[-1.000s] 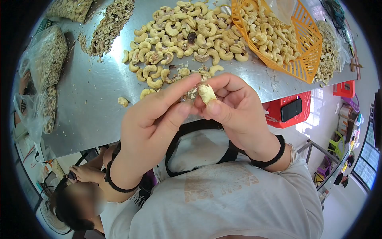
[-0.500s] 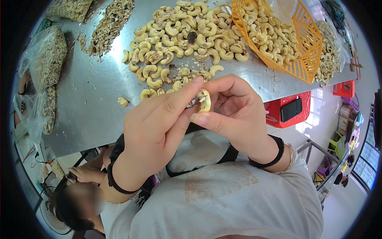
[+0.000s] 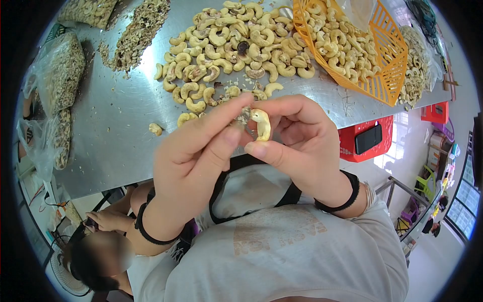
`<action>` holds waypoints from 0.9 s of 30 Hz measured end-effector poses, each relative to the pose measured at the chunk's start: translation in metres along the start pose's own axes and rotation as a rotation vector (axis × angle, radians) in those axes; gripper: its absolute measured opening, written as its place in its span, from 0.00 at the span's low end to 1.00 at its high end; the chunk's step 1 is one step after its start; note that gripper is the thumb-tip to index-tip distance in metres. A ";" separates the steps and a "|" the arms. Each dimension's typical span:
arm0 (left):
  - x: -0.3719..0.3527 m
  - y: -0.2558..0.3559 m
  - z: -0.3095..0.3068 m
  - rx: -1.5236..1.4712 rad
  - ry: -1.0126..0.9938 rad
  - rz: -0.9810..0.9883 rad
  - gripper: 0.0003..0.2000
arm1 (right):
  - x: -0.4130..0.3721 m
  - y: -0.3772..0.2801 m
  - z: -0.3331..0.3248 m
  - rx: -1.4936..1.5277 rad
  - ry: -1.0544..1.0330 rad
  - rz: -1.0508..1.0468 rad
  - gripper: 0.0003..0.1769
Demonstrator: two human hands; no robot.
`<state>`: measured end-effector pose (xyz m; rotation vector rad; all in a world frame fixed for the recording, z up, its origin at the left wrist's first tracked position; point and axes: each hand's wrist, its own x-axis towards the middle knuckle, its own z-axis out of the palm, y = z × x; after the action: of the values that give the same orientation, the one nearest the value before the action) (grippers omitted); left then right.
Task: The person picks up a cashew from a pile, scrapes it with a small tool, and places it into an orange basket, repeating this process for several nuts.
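Above the near edge of the metal table, my right hand (image 3: 302, 141) pinches a pale, curved cashew nut (image 3: 262, 126) between thumb and forefinger. My left hand (image 3: 193, 143) is closed close beside the nut, its thumb pressed towards the fingers. Greyish crumbs (image 3: 244, 116) show at its fingertips; whatever else it holds is hidden by the fingers. Beyond both hands spreads a loose pile of cashew nuts (image 3: 219, 38), some with brown skin patches, with small peelings at its near side.
An orange plastic basket (image 3: 395, 65) of cashews stands at the right of the table (image 3: 108, 146). Bags of broken pieces (image 3: 68, 70) lie at the left, near a heap of scraps (image 3: 138, 38). A phone (image 3: 369, 139) rests on a red stool (image 3: 349, 146). Another person sits at lower left.
My left fingers have drawn slightly back from the cashew, and greyish crumbs now show at their tips. More of the nut's pale side is visible; my right hand keeps its pinch.
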<state>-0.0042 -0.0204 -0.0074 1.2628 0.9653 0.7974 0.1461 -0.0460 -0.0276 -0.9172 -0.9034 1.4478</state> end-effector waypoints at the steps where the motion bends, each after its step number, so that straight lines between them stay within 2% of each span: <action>1: 0.000 0.001 -0.001 0.001 0.001 0.001 0.16 | 0.001 0.001 -0.001 -0.035 -0.010 -0.031 0.18; 3: 0.000 0.002 -0.001 0.242 0.009 0.133 0.16 | 0.001 0.001 -0.001 -0.044 -0.010 -0.045 0.18; 4: 0.002 0.000 -0.001 0.240 0.007 0.133 0.16 | 0.001 0.001 -0.002 -0.053 -0.011 -0.057 0.19; 6: 0.005 -0.004 -0.001 0.449 0.020 0.383 0.17 | 0.001 0.002 -0.001 -0.057 -0.012 -0.058 0.19; 10: 0.006 -0.004 0.000 0.490 0.026 0.383 0.18 | 0.001 0.004 -0.001 -0.082 -0.010 -0.058 0.19; 12: 0.008 -0.006 -0.002 0.715 0.026 0.542 0.17 | 0.001 0.004 -0.001 -0.081 -0.015 -0.049 0.19; 16: 0.007 -0.009 -0.003 0.754 0.040 0.623 0.17 | 0.000 0.000 0.000 -0.070 -0.018 -0.003 0.18; 18: 0.002 -0.005 -0.001 0.407 0.027 0.242 0.15 | 0.000 -0.004 0.001 -0.008 -0.019 0.052 0.19; 19: 0.002 -0.003 -0.002 0.407 0.027 0.243 0.15 | 0.001 -0.005 0.001 0.054 -0.018 0.108 0.19; 21: 0.002 -0.001 -0.004 -0.070 0.021 -0.074 0.13 | 0.001 -0.004 0.000 0.027 -0.018 0.073 0.19; 23: 0.003 -0.002 -0.004 -0.129 0.023 -0.096 0.13 | 0.002 -0.003 -0.002 -0.001 -0.018 0.036 0.19; 25: 0.004 -0.001 -0.004 -0.190 0.027 -0.120 0.13 | 0.006 -0.004 -0.007 -0.366 -0.064 -0.162 0.19; 26: 0.004 0.002 -0.005 -0.215 0.007 -0.198 0.12 | 0.005 -0.005 -0.009 -0.366 -0.064 -0.162 0.19; 27: 0.005 0.004 -0.006 -0.240 -0.012 -0.276 0.11 | 0.005 -0.007 -0.009 -0.503 -0.110 -0.197 0.19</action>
<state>-0.0074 -0.0132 -0.0041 0.9033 0.9771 0.6659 0.1570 -0.0399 -0.0249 -1.0822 -1.4384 1.1269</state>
